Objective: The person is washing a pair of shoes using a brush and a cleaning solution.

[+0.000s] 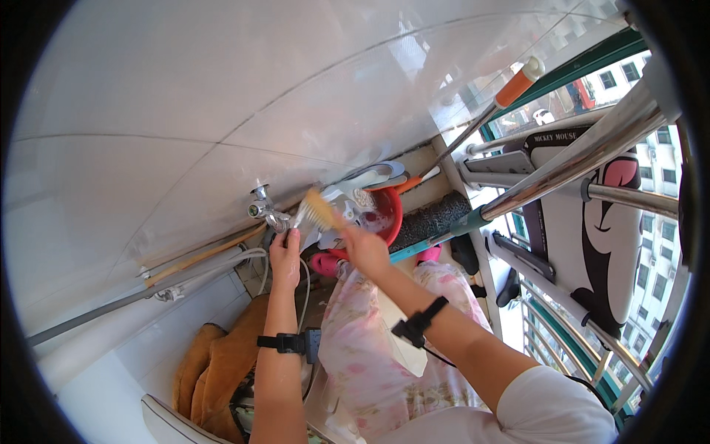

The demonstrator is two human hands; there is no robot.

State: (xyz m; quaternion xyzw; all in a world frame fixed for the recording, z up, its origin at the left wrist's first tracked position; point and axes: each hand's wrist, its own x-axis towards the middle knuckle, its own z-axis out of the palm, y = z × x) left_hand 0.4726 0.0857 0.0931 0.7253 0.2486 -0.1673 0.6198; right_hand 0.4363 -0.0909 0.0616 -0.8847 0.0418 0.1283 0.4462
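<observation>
My right hand grips a yellowish scrubbing brush, blurred by motion, with its bristles facing left. Its bristles are close to a thin white item pinched in my left hand; what that item is I cannot tell. Just left of it is a chrome tap on the tiled wall. Beyond the brush, a red basin holds sudsy water and a whitish piece that may be a shoe or sole. My right hand and the brush partly hide the basin.
A long pole with an orange grip leans at the right, near a black textured roller and metal railings. Slippers stand against the wall. A grey pipe and brown fabric lie at the left.
</observation>
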